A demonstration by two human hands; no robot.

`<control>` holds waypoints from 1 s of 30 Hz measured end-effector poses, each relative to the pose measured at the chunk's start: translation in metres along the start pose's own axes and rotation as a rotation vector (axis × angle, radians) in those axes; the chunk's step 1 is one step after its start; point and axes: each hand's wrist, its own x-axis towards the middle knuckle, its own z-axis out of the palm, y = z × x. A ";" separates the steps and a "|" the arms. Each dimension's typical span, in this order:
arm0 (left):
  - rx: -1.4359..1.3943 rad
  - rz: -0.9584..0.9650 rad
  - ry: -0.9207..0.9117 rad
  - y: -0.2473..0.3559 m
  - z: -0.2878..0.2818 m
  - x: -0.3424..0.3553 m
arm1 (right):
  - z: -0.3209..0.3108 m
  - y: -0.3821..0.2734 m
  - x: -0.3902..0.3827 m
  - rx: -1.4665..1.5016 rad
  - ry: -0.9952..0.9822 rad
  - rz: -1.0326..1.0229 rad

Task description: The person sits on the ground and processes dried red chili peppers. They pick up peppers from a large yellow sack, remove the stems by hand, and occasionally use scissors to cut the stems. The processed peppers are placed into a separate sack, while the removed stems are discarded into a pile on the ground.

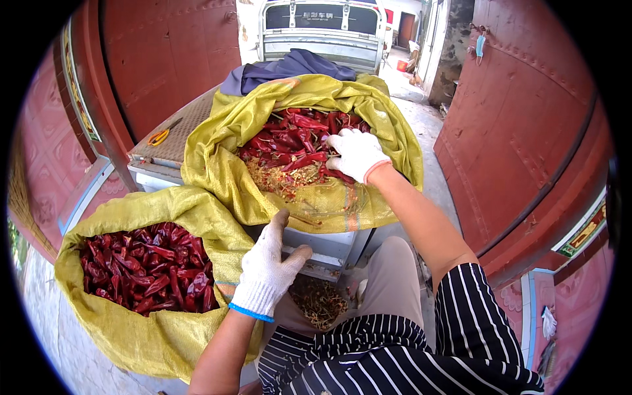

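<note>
Gathering chillies from the upper sack seems to be in hand: they are touched there by the right hand, its fingers part-curled; whether any is gripped cannot be told. A closer pinch would be called for next. Nothing is seen held by the left hand, thumb and fingers spread. The lower sack is filled with chillies; stem scraps are strewn in the upper one.
</note>
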 end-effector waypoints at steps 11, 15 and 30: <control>-0.092 -0.028 0.077 -0.004 0.027 -0.003 | -0.014 0.028 0.007 0.599 0.051 0.159; 0.146 0.219 0.297 0.006 0.021 0.000 | -0.045 0.014 -0.015 0.590 0.021 -0.005; -0.624 -0.033 0.070 -0.010 0.049 0.006 | -0.041 -0.082 -0.100 1.434 -0.128 0.220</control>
